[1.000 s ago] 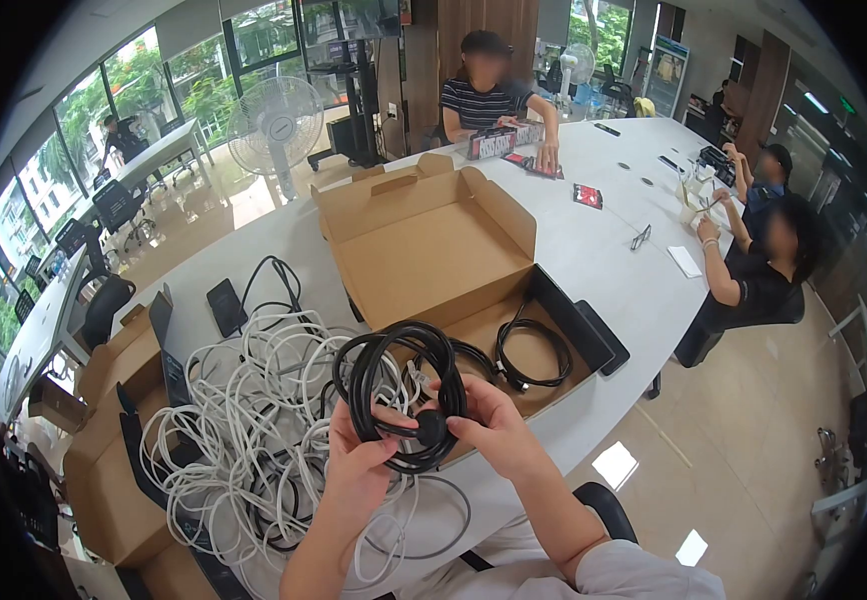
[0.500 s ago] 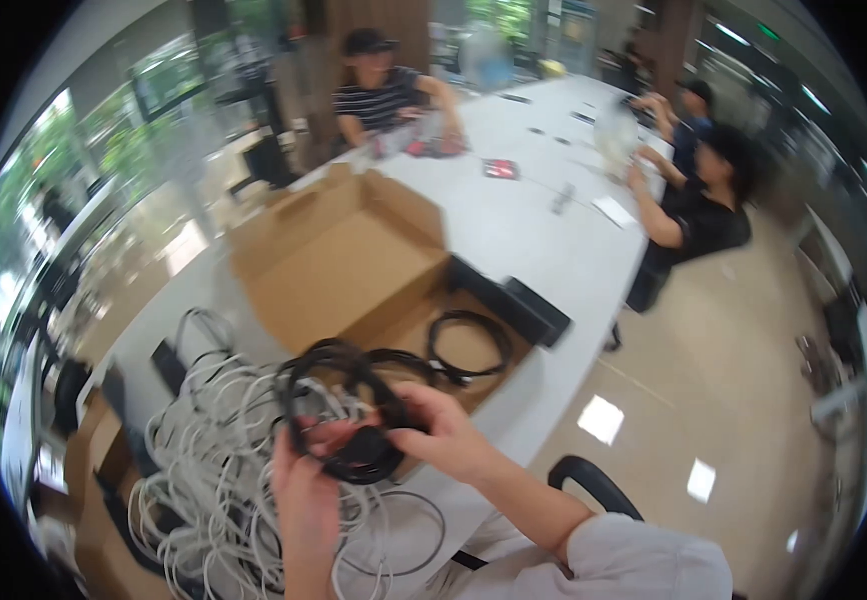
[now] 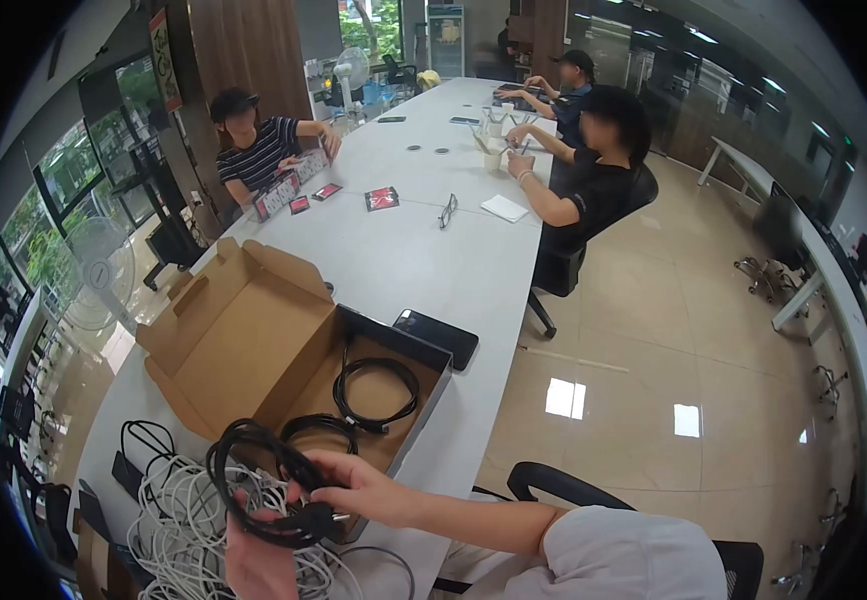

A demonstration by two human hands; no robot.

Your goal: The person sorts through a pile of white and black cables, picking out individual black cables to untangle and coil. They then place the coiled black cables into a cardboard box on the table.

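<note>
A coiled black power cord (image 3: 220,478) is held between both hands, its plug with metal prongs (image 3: 316,518) pointing right. My left hand (image 3: 259,558) is closed around the lower part of the coil, beside a tangled heap of white cables (image 3: 176,510). From the right, my right hand (image 3: 359,487) pinches the coil near the plug. Just beyond the hands stands an open cardboard box (image 3: 244,345), its lid folded back to the left. Inside it lie a coiled black cable (image 3: 412,380) and another black coil (image 3: 319,425), partly hidden behind the held cord.
A black phone-like slab (image 3: 437,338) lies against the box's right side. Farther along the white table (image 3: 394,255) are glasses (image 3: 448,211), a white pad (image 3: 504,208) and red packets (image 3: 382,199). Several people sit around it. A black chair armrest (image 3: 564,485) is at right.
The view has swung so that the box, the cables and my hands appear farther left and lower. Both hands still hold the black cord; its plug prongs now show.
</note>
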